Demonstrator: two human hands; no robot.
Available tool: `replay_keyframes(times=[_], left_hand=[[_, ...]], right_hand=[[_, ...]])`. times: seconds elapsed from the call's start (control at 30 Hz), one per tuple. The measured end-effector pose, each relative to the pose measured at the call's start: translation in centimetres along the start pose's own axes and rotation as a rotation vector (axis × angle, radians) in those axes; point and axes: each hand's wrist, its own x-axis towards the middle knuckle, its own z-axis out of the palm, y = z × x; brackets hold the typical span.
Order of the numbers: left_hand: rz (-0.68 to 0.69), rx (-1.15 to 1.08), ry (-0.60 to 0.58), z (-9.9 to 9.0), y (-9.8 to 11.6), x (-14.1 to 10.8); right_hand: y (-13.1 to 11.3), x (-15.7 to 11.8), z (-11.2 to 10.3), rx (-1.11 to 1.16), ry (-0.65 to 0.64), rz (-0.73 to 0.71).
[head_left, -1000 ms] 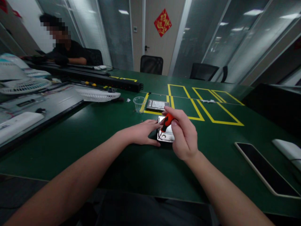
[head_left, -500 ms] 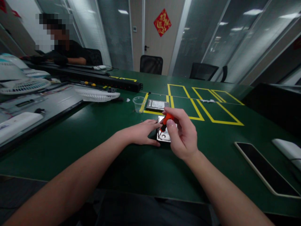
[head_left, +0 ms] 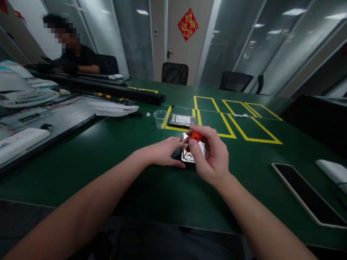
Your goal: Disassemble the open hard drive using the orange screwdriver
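Observation:
A silver hard drive (head_left: pixel 189 156) lies on the green table in front of me, partly hidden by my fingers. My left hand (head_left: pixel 168 152) grips its left side, thumb at the near corner and fingers at the far end. In my right hand (head_left: pixel 212 153) is an orange-and-black screwdriver (head_left: pixel 196 136), held between thumb and fingers. It leans over the drive, its shaft pointing down to the near left corner. Just beyond, a second hard drive (head_left: pixel 182 120) with a white label lies flat. A clear plastic cup (head_left: pixel 161 120) stands to its left.
Yellow tape rectangles (head_left: pixel 252 140) mark the green table (head_left: pixel 162 187). A phone (head_left: pixel 306 193) lies at the right, near a white device (head_left: pixel 332 173). On the left are a grey panel (head_left: pixel 67 113), white fan parts (head_left: pixel 112 109) and a long black bar (head_left: pixel 130 94). A person (head_left: pixel 81 59) sits beyond.
My right hand has turned the screwdriver slightly, its thumb shifting left over the handle. My left hand keeps its hold on the hard drive. The whole view has shifted slightly.

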Motion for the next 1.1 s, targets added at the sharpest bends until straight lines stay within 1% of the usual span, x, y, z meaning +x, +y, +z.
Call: replay_keyframes(times=[0.3,0.43,0.67,0.87,1.1], left_hand=[[-0.034,0.001,-0.012,-0.36,0.59,-0.14],[-0.021,-0.007,-0.001,-0.4,0.63,-0.23],[0.028,0.003,0.01,-0.34,0.58,-0.23],[-0.015,0.052,-0.02,-0.5,0.91,0.08],[-0.02,0.047,-0.005,-0.16,0.4,0.04]], right_hand=[[0.36,0.02,0.06,-0.053,0.021,-0.001],[0.45,0.1,0.04,-0.075,0.022,-0.005],[0.5,0.13,-0.06,-0.034,-0.003,0.002],[0.3,0.06,-0.41,0.02,-0.032,0.047],[0.55,0.08,-0.25,-0.002,0.007,0.007]])
